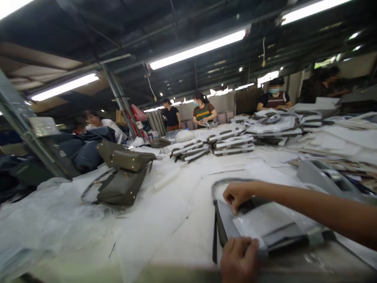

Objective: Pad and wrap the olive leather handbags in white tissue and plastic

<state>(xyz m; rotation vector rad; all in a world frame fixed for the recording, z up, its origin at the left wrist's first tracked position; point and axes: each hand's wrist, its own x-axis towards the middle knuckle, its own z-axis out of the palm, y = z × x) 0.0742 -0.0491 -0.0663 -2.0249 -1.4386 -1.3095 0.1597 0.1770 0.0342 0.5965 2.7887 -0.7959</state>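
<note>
In front of me at the lower right lies a flat grey bag (221, 224) with dark edging and a curved strap at its far side. Whitish sheeting (265, 222) with shiny, clear parts covers some of it. My right hand (240, 195) reaches in from the right, its fingers curled and pinched down at the bag's upper part; what lies between the fingertips is hidden. At the bag's near edge, my left hand (240, 257) has its fingers bent over the border beside the sheeting, gripping it. The image is somewhat blurred there.
Two olive-grey handbags (122, 186) with gold studs sit left of centre. Crumpled clear plastic (53, 220) spreads across the left. Stacked wrapped bags (232, 143) and paper sheets (341, 139) lie farther back. Several people work beyond, one in a striped top (203, 112). A slanted post (35, 133) stands left.
</note>
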